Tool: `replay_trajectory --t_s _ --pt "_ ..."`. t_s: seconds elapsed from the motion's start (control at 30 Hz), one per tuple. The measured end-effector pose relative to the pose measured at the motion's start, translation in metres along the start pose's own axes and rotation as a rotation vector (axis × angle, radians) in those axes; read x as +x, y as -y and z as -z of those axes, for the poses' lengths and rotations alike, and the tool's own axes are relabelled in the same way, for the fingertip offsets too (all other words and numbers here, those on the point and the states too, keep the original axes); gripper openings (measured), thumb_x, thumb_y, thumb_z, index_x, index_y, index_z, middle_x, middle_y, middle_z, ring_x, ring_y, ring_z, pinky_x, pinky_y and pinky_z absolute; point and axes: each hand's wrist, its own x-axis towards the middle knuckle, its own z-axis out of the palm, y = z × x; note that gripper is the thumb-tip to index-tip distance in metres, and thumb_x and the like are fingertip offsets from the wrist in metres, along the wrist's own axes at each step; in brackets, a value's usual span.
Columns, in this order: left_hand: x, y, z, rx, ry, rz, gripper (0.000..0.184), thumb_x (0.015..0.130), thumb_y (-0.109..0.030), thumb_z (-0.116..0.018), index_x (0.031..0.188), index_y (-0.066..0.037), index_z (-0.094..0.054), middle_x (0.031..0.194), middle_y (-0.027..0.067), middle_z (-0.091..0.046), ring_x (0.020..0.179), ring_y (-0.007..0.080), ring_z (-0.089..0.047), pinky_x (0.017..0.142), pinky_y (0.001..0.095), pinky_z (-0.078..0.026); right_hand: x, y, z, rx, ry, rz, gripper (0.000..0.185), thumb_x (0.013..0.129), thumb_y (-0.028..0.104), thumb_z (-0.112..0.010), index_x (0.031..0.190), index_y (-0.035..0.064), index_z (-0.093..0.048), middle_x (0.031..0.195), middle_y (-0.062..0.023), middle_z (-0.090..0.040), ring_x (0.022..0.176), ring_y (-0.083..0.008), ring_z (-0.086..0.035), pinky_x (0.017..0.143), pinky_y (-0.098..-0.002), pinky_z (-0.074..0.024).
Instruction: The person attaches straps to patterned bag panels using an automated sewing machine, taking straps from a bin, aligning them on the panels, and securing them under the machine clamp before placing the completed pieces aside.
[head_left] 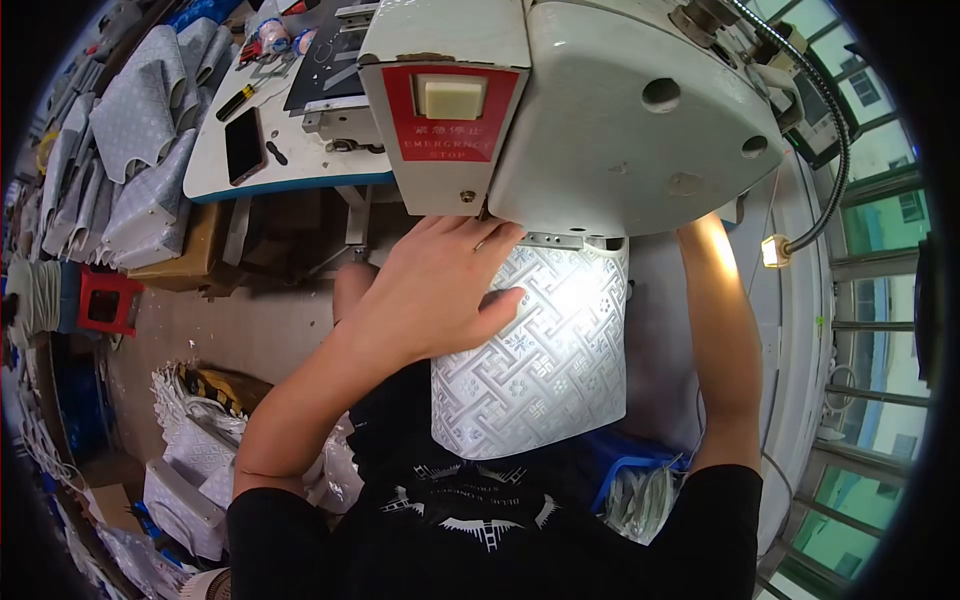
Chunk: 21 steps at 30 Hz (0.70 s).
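A silver-white patterned panel (545,350), perhaps a bag or cover, hangs below the head of a large white machine (620,130). Its top edge meets a metal strip (555,241) under the machine. My left hand (450,285) lies over the panel's upper left corner, fingers stretched up to the machine's lower edge and thumb apart on the patterned face. Some fingertips are partly hidden by the machine. My right forearm (720,320) reaches up behind the machine head, which hides that hand and whatever it touches. A lamp (775,250) shines near my right wrist.
The machine's red emergency-stop panel (440,115) faces me. On a white table (215,160) at the left lie a phone (244,146) and a yellow-handled tool (236,102). Patterned pieces (135,115) are piled far left. A blue bin (620,465) stands by my right side.
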Motion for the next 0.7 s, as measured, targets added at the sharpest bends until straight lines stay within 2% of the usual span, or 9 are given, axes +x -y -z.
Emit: replay_trajectory --t_s 0.1,0.13,0.23,0.27,0.37,0.53,0.67,0.7 --pt "0.002 -0.008 0.002 -0.012 -0.039 -0.061 0.058 0.086 -0.027 -0.072 0.134 0.002 -0.059 0.132 0.0166 -0.062 0.122 0.0326 -0.059 0.11 0.045 -0.045 -0.001 -0.015 0.009 -0.047 0.18 -0.125 0.041 0.082 0.015 -0.083 0.118 -0.0002 -0.073 0.095 -0.0096 -0.075 0.068 -0.0171 -0.064 0.052 -0.0318 -0.0525" --pt "0.001 -0.01 0.002 -0.018 -0.035 -0.065 0.058 0.086 -0.027 -0.072 0.134 0.002 -0.059 0.132 0.0166 -0.062 0.122 0.0326 -0.059 0.11 0.045 -0.045 -0.002 -0.022 0.006 -0.045 0.178 -0.132 0.041 0.082 0.015 -0.083 0.118 -0.0002 -0.073 0.095 -0.0096 -0.075 0.068 -0.0171 -0.064 0.052 -0.0318 -0.0525" --pt "-0.005 -0.016 0.001 -0.032 -0.045 -0.055 0.057 0.086 -0.026 -0.072 0.133 0.002 -0.06 0.133 0.0165 -0.062 0.126 0.0319 -0.058 0.113 0.0456 -0.044 -0.009 -0.028 -0.02 -0.031 -0.067 0.49 0.041 0.084 0.018 -0.085 0.118 -0.0004 -0.073 0.093 -0.0099 -0.074 0.065 -0.0163 -0.063 0.053 -0.0321 -0.0533" --pt "-0.007 -0.017 0.001 -0.036 -0.04 -0.062 0.057 0.086 -0.026 -0.072 0.133 0.002 -0.06 0.133 0.0165 -0.062 0.126 0.0319 -0.058 0.113 0.0456 -0.044 -0.016 -0.011 -0.025 -0.029 -0.073 0.483 0.041 0.084 0.018 -0.085 0.118 -0.0004 -0.073 0.093 -0.0099 -0.074 0.065 -0.0163 -0.063 0.053 -0.0321 -0.0533" --pt "-0.01 -0.02 0.003 -0.021 -0.024 -0.032 0.059 0.085 -0.028 -0.074 0.134 0.002 -0.06 0.138 0.0165 -0.061 0.132 0.0315 -0.056 0.117 0.0467 -0.041 -0.039 0.047 -0.022 -0.096 0.037 0.075 0.041 0.086 0.023 -0.086 0.117 0.0 -0.073 0.08 -0.0066 -0.071 0.056 -0.0131 -0.057 0.053 -0.0303 -0.0532" --pt "-0.016 -0.014 0.003 0.024 -0.024 -0.028 0.06 0.085 -0.029 -0.076 0.135 0.0 -0.06 0.14 0.0163 -0.06 0.136 0.0305 -0.053 0.12 0.0498 -0.037 -0.031 0.043 -0.024 -0.003 0.127 -0.032 0.047 0.087 0.026 -0.086 0.123 0.0005 -0.07 0.077 -0.0056 -0.069 0.054 -0.0132 -0.057 0.05 -0.0302 -0.0506" --pt "-0.027 -0.009 -0.005 0.017 -0.045 -0.036 0.066 0.085 -0.031 -0.077 0.14 -0.001 -0.058 0.147 0.0171 -0.056 0.141 0.0342 -0.049 0.122 0.0511 -0.034 -0.038 0.047 -0.026 0.042 0.207 -0.055 0.052 0.088 0.029 -0.086 0.127 0.0009 -0.067 0.075 -0.0048 -0.067 0.053 -0.0132 -0.056 0.047 -0.0301 -0.0487" --pt "-0.036 -0.011 -0.008 -0.027 -0.084 0.009 0.069 0.085 -0.032 -0.077 0.143 -0.001 -0.056 0.15 0.0184 -0.052 0.143 0.0361 -0.047 0.123 0.0512 -0.033 -0.054 0.05 -0.031 0.13 0.123 -0.081 0.043 0.091 0.024 -0.082 0.125 0.0011 -0.068 0.086 -0.0066 -0.068 0.066 -0.0126 -0.06 0.058 -0.0293 -0.0501"
